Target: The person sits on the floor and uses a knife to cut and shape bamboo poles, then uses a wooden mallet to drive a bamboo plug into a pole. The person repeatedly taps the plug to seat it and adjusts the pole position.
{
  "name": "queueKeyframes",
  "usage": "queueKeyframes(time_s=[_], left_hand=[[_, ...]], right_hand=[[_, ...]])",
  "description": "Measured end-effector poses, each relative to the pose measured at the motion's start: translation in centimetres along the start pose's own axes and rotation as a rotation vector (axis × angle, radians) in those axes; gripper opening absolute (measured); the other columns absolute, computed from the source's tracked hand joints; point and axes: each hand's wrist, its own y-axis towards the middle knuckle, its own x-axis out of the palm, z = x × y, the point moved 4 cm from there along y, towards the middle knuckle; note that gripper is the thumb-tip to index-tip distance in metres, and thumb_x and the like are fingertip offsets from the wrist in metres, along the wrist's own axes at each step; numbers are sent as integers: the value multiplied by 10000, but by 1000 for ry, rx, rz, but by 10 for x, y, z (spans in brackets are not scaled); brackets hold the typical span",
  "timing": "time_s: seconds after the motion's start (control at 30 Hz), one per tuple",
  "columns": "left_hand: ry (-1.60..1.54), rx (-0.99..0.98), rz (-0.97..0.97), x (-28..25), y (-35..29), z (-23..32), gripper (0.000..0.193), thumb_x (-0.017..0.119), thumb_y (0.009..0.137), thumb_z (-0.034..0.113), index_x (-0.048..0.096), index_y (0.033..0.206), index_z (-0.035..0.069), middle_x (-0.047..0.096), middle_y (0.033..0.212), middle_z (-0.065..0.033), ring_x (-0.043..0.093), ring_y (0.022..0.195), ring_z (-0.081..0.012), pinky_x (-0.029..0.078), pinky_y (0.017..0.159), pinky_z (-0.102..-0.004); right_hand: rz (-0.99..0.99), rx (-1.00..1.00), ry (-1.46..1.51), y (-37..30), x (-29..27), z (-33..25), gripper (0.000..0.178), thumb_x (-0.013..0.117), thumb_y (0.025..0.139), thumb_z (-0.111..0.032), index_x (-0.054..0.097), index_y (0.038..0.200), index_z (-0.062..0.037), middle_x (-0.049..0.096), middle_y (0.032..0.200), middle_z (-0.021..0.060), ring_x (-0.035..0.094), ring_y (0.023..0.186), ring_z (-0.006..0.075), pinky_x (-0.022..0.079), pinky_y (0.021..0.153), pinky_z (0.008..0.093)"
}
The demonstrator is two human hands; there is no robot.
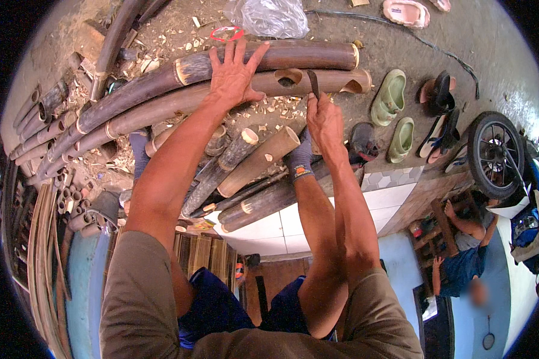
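Note:
Two long brown bamboo poles lie side by side across the ground in front of me: a far pole (308, 55) and a near pole (161, 110). The near one has an oval hole cut in its wall and a second notch at its right end. My left hand (230, 79) presses flat on both poles with fingers spread, left of the hole. In my right hand (326, 122) is the handle of a knife (313, 82). Its dark blade points away from me, against the near pole between the two cuts.
Short bamboo pieces (260, 161) lie between my feet, among wood chips. Green clogs (389, 99) and dark sandals stand to the right, before a motorcycle wheel (496, 154). A clear plastic bag (268, 18) lies beyond the poles. Another person (464, 260) sits at the lower right.

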Motion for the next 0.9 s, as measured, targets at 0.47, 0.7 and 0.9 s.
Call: queueKeyframes(time_s=[0.47, 0.7, 0.9], left_hand=[[-12, 14, 27, 1, -1, 0, 1323, 959, 507, 525, 264, 1614, 316, 364, 1522, -221, 303, 1446, -424, 240, 1093, -711], [-13, -10, -14, -1, 0, 0, 1336, 956, 507, 521, 244, 1621, 328, 332, 1568, -214, 290, 1469, -429, 233, 1121, -727], [-5, 8, 12, 3, 0, -1, 1309, 943, 521, 542, 262, 1617, 322, 362, 1531, -212, 307, 1443, -424, 230, 1099, -719]], right_hand=[[-26, -29, -64, 13, 19, 3, 337, 555, 1017, -284, 634, 896, 20, 675, 781, 323, 678, 767, 527, 536, 684, 600], [-9, -50, -109, 16, 25, 10, 326, 560, 1010, -283, 638, 897, 13, 678, 771, 314, 683, 751, 518, 545, 664, 590], [-19, -59, -111, 16, 25, 11, 321, 564, 1005, -281, 647, 903, 12, 684, 778, 309, 688, 755, 514, 551, 682, 590]])
